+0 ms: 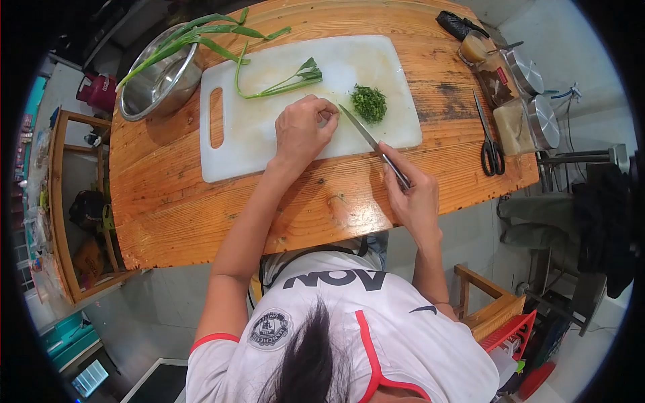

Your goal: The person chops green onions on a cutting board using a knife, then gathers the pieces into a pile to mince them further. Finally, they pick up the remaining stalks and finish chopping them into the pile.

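A white cutting board (248, 144) with a handle slot lies on the wooden table. My right hand (414, 195) grips a kitchen knife (366, 134) by its handle, with the blade slanting up and left over the board. Beside the knife tip, my left hand (302, 127) is closed with its fingertips pinched together; whatever is in them is hidden. Just right of the tip sits a small heap of finely chopped greens (369, 104). Beyond my left hand lie a few uncut green stalks (285, 87), one with a leafy end.
A metal bowl (191, 72) stands at the left, with long green onion leaves (208, 30) across its rim. Black-handled scissors (492, 154) lie to the right. Near the right edge are a glass jar (474, 48), containers with metal lids (543, 122) and a black bundle (460, 25).
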### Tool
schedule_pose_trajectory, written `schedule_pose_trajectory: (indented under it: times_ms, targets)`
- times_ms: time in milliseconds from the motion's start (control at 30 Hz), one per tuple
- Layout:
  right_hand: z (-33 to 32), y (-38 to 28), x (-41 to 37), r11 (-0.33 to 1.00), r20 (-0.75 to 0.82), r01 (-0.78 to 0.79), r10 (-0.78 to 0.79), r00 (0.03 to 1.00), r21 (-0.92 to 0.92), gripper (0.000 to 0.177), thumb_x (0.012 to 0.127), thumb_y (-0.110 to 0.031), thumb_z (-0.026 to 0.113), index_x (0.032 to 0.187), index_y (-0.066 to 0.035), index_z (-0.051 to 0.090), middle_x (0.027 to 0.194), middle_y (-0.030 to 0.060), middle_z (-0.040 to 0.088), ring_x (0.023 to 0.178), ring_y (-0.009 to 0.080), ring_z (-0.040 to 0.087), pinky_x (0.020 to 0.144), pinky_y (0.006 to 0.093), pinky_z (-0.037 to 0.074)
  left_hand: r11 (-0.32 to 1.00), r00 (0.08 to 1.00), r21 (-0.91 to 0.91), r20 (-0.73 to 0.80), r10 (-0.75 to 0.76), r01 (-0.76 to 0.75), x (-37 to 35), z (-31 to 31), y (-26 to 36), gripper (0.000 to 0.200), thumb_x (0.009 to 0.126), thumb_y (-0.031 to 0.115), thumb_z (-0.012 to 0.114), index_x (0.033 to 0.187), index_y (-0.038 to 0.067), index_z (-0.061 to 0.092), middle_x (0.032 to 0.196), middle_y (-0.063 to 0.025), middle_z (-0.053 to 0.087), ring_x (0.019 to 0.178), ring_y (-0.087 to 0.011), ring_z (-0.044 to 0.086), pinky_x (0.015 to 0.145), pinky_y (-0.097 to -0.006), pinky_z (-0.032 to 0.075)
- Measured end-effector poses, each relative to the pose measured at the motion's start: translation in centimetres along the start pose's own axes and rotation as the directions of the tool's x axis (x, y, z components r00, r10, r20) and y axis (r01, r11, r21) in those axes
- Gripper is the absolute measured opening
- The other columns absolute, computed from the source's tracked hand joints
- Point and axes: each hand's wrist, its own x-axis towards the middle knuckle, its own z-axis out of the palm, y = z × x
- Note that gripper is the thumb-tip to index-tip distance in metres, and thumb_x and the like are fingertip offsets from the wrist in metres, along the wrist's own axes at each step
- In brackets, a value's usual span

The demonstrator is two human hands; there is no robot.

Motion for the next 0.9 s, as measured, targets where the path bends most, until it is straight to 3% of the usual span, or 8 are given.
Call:
schedule_pose_trajectory:
  times_ms: [167,433,533,633,900]
  targets:
    - [0.8,0.4,-0.3,0.998,-0.031,0.063,-0.062,0.998,0.013,0.033,0.093,-0.009,0.066,0.126,-0.013,0.072,0.085,0.0167,0.073,0.052,0.021,0.06,0.054,0.0327,0.047,0.999,1.0,-0.038,-0.009,0.016,-0.016,-0.1,0.1,-0.1,0.009,0.081,0.013,0.076,0.089,0.01,0.079,0.082,-0.0038,0.073,0.071,-0.0172,0.069,0.065,-0.0313,0.052]
    - [0.3,-0.5,-0.4,1.0,-0.017,0.028,-0.028,0.999,0.001,0.035,0.094,-0.006,0.065,0.128,-0.012,0.07,0.082,0.0164,0.071,0.051,0.0217,0.058,0.053,0.0327,0.047,0.999,0.998,-0.012,-0.03,0.046,-0.047,-0.2,0.7,-0.5,0.008,0.081,0.012,0.076,0.088,0.009,0.078,0.084,-0.0042,0.073,0.072,-0.0178,0.07,0.066,-0.0314,0.053]
    - [0.5,-0.7,-0.5,1.0,-0.01,0.03,-0.03,0.999,0.006,0.036,0.094,-0.006,0.064,0.128,-0.012,0.07,0.082,0.0168,0.071,0.052,0.0226,0.058,0.053,0.0331,0.047,0.998,0.997,-0.031,-0.057,0.051,-0.052,-0.3,0.7,0.0,0.006,0.078,0.008,0.074,0.084,0.008,0.076,0.08,-0.0057,0.071,0.076,-0.0229,0.07,0.068,-0.0365,0.054]
    - [0.6,-0.8,-0.6,1.0,0.013,0.028,-0.028,1.0,-0.011,0.036,0.093,-0.005,0.064,0.129,-0.011,0.069,0.081,0.0179,0.071,0.052,0.024,0.059,0.054,0.0338,0.047,0.997,0.996,-0.016,-0.049,0.069,-0.07,-0.3,0.7,-0.3,0.008,0.081,0.011,0.075,0.088,0.009,0.077,0.084,-0.0046,0.073,0.073,-0.0181,0.07,0.066,-0.0315,0.053]
    - [1.9,-0.4,0.7,0.986,0.034,0.092,-0.088,0.996,-0.142,0.035,0.093,-0.005,0.064,0.128,-0.009,0.069,0.082,0.0208,0.069,0.053,0.0264,0.06,0.054,0.0351,0.047,0.998,0.997,-0.012,-0.043,0.062,-0.062,-0.3,0.8,-0.4,0.007,0.08,0.01,0.075,0.086,0.007,0.077,0.084,-0.0059,0.074,0.072,-0.0188,0.07,0.066,-0.0316,0.053]
